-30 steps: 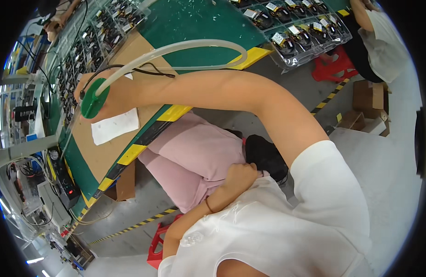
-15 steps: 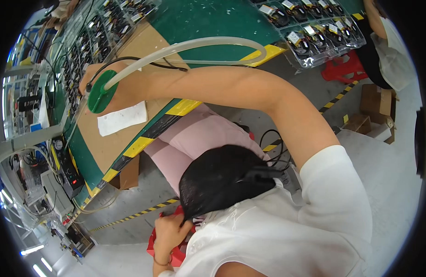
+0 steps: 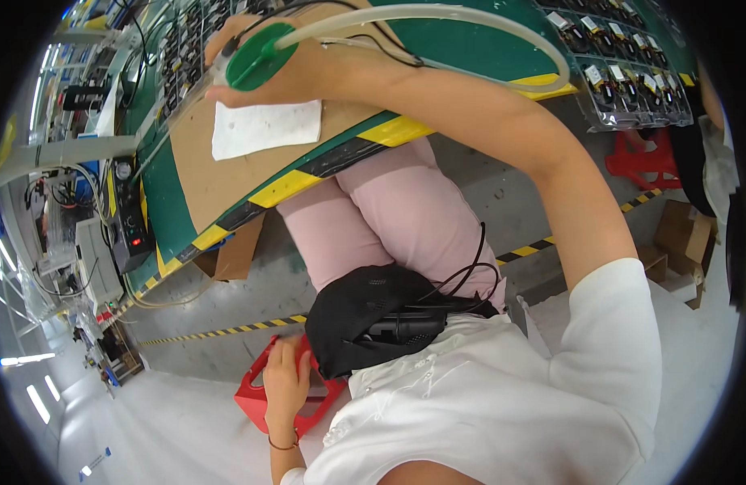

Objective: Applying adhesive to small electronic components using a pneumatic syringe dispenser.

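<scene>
My right hand (image 3: 316, 73) reaches out over the workbench and is closed on a green disc-shaped tool (image 3: 258, 58). A clear hose (image 3: 486, 16) and a thin black wire loop back from the tool. Just below the hand, a white paper sheet (image 3: 264, 128) lies on a brown cardboard mat (image 3: 199, 178). Down at my side, my left hand (image 3: 285, 386) grips the edge of the red plastic stool (image 3: 256, 402) under me. A black pouch (image 3: 365, 315) with cables rests on my lap, over pink trousers.
The green bench has a yellow-black striped edge (image 3: 300, 182). Clear trays of small parts (image 3: 631, 77) sit at the far right, and a black control box (image 3: 130, 226) at the left. Another person (image 3: 716, 153), a red stool (image 3: 641, 158) and cardboard boxes (image 3: 680, 234) are to the right.
My left hand has dropped from my lap to the red stool and taken hold of it. The view has tilted down; my right hand keeps the green tool on the bench.
</scene>
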A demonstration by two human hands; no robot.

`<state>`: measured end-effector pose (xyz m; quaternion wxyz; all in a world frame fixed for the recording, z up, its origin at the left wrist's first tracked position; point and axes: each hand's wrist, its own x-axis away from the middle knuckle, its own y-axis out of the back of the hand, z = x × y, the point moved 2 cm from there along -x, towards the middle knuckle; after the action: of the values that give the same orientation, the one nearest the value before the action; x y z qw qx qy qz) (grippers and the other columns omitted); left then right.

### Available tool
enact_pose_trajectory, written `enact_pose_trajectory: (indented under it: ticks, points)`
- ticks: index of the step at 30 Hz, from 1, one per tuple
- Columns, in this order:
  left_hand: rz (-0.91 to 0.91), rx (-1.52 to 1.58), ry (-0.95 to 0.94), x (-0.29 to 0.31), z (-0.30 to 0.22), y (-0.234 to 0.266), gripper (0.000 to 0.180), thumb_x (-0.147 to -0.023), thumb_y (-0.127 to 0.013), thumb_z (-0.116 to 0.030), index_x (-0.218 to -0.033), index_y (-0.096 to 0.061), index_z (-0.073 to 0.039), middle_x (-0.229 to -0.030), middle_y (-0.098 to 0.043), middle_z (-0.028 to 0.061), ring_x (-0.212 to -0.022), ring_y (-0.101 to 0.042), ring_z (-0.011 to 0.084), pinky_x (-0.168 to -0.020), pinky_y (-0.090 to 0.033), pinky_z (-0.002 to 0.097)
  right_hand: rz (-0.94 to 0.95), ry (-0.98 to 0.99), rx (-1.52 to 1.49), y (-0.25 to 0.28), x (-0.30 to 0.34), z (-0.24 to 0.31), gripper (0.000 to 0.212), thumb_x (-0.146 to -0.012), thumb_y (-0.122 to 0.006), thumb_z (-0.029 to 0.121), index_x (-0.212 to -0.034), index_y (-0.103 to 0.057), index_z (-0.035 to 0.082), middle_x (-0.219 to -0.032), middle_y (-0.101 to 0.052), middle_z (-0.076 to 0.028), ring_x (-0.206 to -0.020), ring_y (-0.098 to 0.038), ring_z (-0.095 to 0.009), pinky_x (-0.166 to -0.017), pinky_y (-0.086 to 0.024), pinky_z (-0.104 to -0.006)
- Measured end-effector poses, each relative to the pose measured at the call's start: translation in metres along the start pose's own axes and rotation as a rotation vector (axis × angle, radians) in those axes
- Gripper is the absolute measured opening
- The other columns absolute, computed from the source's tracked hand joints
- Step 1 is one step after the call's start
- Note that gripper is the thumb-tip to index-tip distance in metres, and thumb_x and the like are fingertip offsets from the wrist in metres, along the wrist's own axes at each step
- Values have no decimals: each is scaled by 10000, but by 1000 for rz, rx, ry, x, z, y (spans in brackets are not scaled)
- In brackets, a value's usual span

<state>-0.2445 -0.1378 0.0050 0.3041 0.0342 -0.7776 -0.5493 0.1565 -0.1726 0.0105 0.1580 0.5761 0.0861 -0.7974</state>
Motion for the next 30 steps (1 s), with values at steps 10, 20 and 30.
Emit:
enact_pose_trajectory:
  ticks: [10, 20, 30]
  points:
    - [67, 176, -968, -97, -147, -23, 468, -686, -675, -207, -1114, -551, -64, -1036, -541, 92, -1032, -494, 278, -932, -356, 431, 35, -72, 30, 10, -10, 9, 262, -640, -757, 287, -782, -629, 109, -734, -596, -14, -529, -555, -122, -496, -438, -247]
    - [-18, 65, -1072, -109, -115, -13, 412, -684, -530, -106, -1090, -583, -61, -778, -577, 45, -945, -544, 221, -944, -355, 403, 176, -261, 7, 15, 0, 9, 309, -652, -736, 336, -843, -606, 131, -808, -580, -15, -596, -573, -169, -536, -451, -270]
    - [-46, 167, -931, -118, -107, 3, 413, -699, -598, -179, -1098, -582, -76, -995, -524, 93, -1016, -484, 264, -907, -371, 392, 201, -347, -140, 10, -3, 8, 319, -660, -741, 135, -910, -551, 80, -855, -548, -80, -752, -543, -197, -666, -433, -286]
